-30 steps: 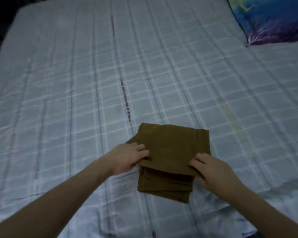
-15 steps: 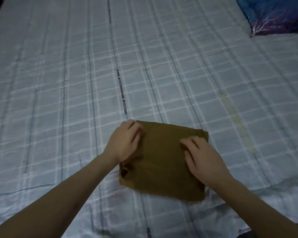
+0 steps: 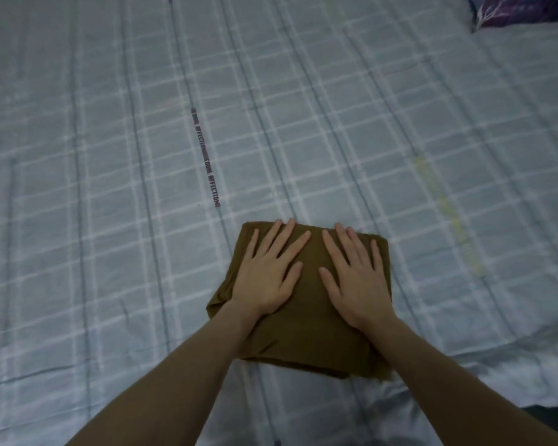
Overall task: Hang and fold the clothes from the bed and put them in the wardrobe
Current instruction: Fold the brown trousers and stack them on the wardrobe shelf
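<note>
**On the bed, both hands flat on the fold**

On the brown folded garment I see my left hand and right hand side by side, fingers spread, palms pressing down. The garment lies near the bed's front edge; a patterned pillow sits far right.
</note>
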`<control>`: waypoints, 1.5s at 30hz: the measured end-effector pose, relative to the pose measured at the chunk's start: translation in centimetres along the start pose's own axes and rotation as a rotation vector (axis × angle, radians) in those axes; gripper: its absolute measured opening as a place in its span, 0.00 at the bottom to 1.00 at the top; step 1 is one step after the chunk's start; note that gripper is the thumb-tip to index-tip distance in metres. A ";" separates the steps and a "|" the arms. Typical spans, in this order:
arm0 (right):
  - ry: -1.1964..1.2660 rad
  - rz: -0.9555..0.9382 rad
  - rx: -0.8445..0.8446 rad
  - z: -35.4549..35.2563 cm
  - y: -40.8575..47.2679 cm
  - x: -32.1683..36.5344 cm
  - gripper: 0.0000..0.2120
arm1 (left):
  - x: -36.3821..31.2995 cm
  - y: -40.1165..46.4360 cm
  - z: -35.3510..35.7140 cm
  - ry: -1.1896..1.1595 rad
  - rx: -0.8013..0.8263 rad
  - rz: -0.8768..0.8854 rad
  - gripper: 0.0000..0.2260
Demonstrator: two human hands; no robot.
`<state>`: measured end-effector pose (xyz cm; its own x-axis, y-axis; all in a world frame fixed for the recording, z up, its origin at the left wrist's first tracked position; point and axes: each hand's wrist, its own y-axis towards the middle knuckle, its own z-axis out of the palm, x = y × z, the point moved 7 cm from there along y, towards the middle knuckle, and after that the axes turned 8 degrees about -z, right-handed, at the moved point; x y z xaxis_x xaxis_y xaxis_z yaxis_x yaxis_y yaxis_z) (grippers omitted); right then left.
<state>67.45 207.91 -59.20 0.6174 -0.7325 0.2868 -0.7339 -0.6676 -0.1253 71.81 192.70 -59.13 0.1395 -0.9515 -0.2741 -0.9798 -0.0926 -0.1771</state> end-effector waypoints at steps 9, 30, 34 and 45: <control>-0.055 0.035 0.240 -4.6 3.1 -0.6 0.31 | 0.2 2.4 -3.3 -0.083 0.153 -0.040 0.29; -0.213 -0.453 -0.239 -23.3 0.2 5.2 0.19 | -4.4 0.2 -22.1 0.340 -0.182 0.441 0.13; -0.166 -0.439 -0.116 -13.1 -3.6 4.3 0.24 | -3.7 -4.2 -12.3 0.321 -0.048 0.398 0.18; 0.008 -0.262 0.269 -3.0 -11.7 5.3 0.36 | -3.6 -11.9 -3.4 0.196 0.154 0.322 0.12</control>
<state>78.44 212.26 -53.34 0.7712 -0.5319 0.3497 -0.4499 -0.8441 -0.2916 82.51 196.21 -52.80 -0.2160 -0.9639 -0.1557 -0.9338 0.2505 -0.2553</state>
